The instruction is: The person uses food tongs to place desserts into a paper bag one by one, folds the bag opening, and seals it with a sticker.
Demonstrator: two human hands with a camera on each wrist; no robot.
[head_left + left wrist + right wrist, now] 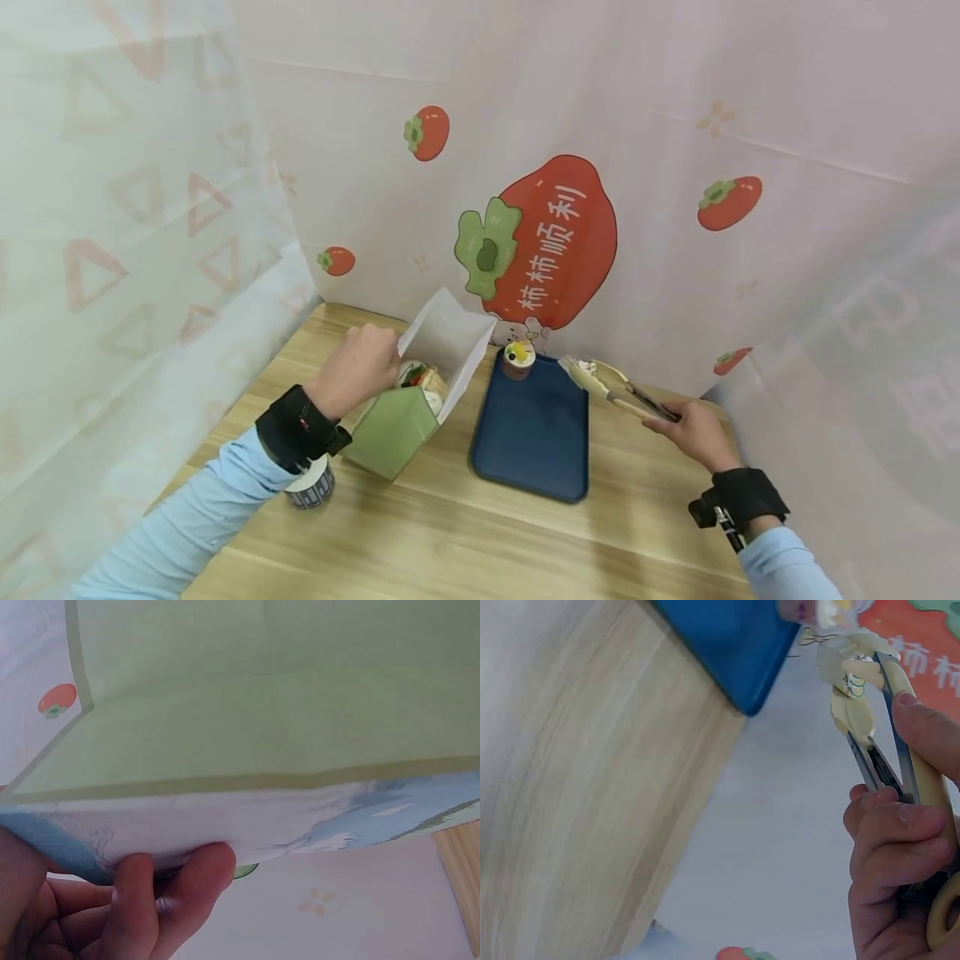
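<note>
My left hand (358, 367) grips the side of a green paper bag (393, 429), which tilts over the table with its white inside showing. In the left wrist view, the fingers (202, 881) curl against the bag's blue-and-white printed side. Several colourful food-like pieces (426, 379) sit inside. My right hand (693, 433) holds a pair of cream-coloured tongs (615, 387) by the handles, their tips over the tray's far right corner. A small whitish piece (841, 664) shows at the tong tips; I cannot tell what it is.
A dark blue tray (528, 442) lies mid-table, with a small dessert cup (518, 360) topped in white and yellow at its far left corner. A patterned roll (311, 486) stands beside the left wrist. A persimmon-print curtain (645, 108) encloses the back and sides of the wooden table (450, 542).
</note>
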